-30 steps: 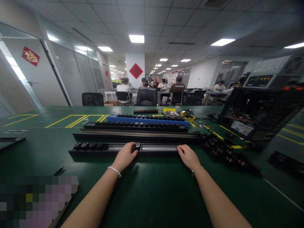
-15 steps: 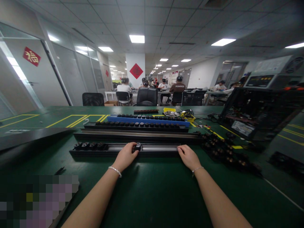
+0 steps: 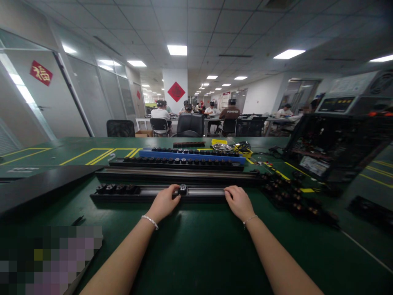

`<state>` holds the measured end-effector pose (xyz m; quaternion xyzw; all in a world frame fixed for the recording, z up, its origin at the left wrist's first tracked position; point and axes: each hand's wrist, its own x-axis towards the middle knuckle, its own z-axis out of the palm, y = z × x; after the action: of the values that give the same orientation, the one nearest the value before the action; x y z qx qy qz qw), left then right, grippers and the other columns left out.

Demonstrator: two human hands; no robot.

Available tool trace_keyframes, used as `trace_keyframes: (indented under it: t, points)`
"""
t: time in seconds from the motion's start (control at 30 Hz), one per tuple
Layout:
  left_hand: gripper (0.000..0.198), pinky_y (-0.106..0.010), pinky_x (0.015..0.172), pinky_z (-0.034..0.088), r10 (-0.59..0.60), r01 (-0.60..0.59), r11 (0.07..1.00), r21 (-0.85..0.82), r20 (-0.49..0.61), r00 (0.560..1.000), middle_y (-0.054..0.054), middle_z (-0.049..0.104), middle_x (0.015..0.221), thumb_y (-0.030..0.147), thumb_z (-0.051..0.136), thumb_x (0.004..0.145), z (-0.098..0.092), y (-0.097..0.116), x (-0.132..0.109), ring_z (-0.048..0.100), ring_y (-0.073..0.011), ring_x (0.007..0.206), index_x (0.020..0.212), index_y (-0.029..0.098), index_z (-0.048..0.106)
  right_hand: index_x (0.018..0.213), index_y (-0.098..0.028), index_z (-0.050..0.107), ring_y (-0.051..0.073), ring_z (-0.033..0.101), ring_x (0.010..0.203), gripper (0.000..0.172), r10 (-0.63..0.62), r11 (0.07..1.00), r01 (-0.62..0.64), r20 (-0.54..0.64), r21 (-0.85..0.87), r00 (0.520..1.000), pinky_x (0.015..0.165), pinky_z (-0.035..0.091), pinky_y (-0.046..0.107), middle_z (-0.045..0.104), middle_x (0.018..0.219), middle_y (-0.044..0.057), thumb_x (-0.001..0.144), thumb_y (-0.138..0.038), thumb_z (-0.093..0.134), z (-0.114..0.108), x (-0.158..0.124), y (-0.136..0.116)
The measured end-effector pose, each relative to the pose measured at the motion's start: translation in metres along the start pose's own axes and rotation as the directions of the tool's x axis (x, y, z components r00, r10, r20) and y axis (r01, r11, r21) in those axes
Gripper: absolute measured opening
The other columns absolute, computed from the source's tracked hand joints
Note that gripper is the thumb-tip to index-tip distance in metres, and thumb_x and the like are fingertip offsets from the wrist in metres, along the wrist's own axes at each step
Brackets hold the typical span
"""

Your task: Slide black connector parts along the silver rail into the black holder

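Note:
A long black power strip housing [image 3: 208,198] with a silvery inner channel lies across the green table in front of me. My left hand [image 3: 166,201] is closed at its middle, thumb and fingertips against the left side of a single black socket module [image 3: 183,189] with a pale face. Farther right, my right hand [image 3: 239,200] pinches the housing near its right end, the thumb partly hidden by the fingers. Several black socket modules [image 3: 116,188] sit in the left end of the same housing.
Behind lie another long black housing [image 3: 172,174], a black strip filled with sockets [image 3: 208,162] and a blue strip [image 3: 147,154]. Loose black modules [image 3: 294,196] are heaped at right, beside an opened computer case [image 3: 325,143]. A dark panel [image 3: 46,184] lies left. Seated people are beyond.
The single socket module has slid a little to the right along the channel, my left hand moving with it. My right hand has shifted slightly left along the housing.

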<state>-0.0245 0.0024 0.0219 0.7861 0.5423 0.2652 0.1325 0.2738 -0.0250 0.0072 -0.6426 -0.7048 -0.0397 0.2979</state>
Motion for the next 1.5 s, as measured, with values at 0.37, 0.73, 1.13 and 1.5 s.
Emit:
trace_keyframes:
  t: [0.37, 0.73, 1.13, 1.5]
  points:
    - [0.037, -0.051, 0.108, 0.015, 0.033, -0.033, 0.997, 0.072, -0.011, 0.999, -0.002, 0.06, 0.116, 0.026, 0.048, 0.077, 0.01, 0.006, -0.004, 0.051, -0.0202, 0.113, 0.114, 0.026, 0.048, 0.101, -0.019, 0.06, 0.018, 0.047, 0.102, 0.026, -0.17, 0.98, 0.169, -0.003, 0.105, 0.985, 0.09, 0.034, 0.032, 0.06, 0.106, 0.007, 0.082, -0.027, 0.044, 0.035, 0.003, -0.095]
    - [0.049, -0.063, 0.104, -0.001, 0.026, -0.03, 0.99, 0.137, 0.027, 0.999, -0.003, 0.053, 0.126, 0.019, 0.044, 0.069, 0.013, 0.008, -0.007, 0.034, -0.0237, 0.128, 0.118, 0.028, 0.045, 0.113, -0.019, 0.053, 0.02, 0.048, 0.102, 0.039, 0.067, 0.992, -0.068, 0.014, 0.104, 0.998, 0.088, 0.033, 0.033, 0.058, 0.107, 0.008, 0.077, -0.036, 0.05, 0.055, 0.019, -0.138]
    - [0.056, -0.061, 0.105, 0.003, 0.045, -0.048, 0.959, 0.28, 0.017, 0.999, -0.003, 0.04, 0.139, 0.028, 0.048, 0.07, 0.017, 0.007, -0.009, 0.019, -0.0268, 0.134, 0.126, 0.028, 0.041, 0.102, -0.021, 0.058, 0.019, 0.048, 0.099, 0.028, 0.139, 0.987, -0.142, 0.038, 0.08, 0.99, 0.085, 0.032, 0.031, 0.061, 0.101, 0.006, 0.077, -0.031, 0.05, 0.056, 0.024, -0.137]
    - [0.054, -0.059, 0.106, 0.001, 0.073, -0.075, 0.936, 0.345, 0.018, 0.997, -0.003, 0.037, 0.141, 0.035, 0.053, 0.072, 0.021, 0.005, -0.01, 0.019, -0.0288, 0.134, 0.125, 0.029, 0.045, 0.1, -0.021, 0.058, 0.02, 0.049, 0.096, 0.026, 0.164, 0.985, -0.161, -0.031, 0.067, 0.986, 0.085, 0.032, 0.033, 0.061, 0.097, 0.006, 0.076, -0.029, 0.05, 0.052, 0.019, -0.119]
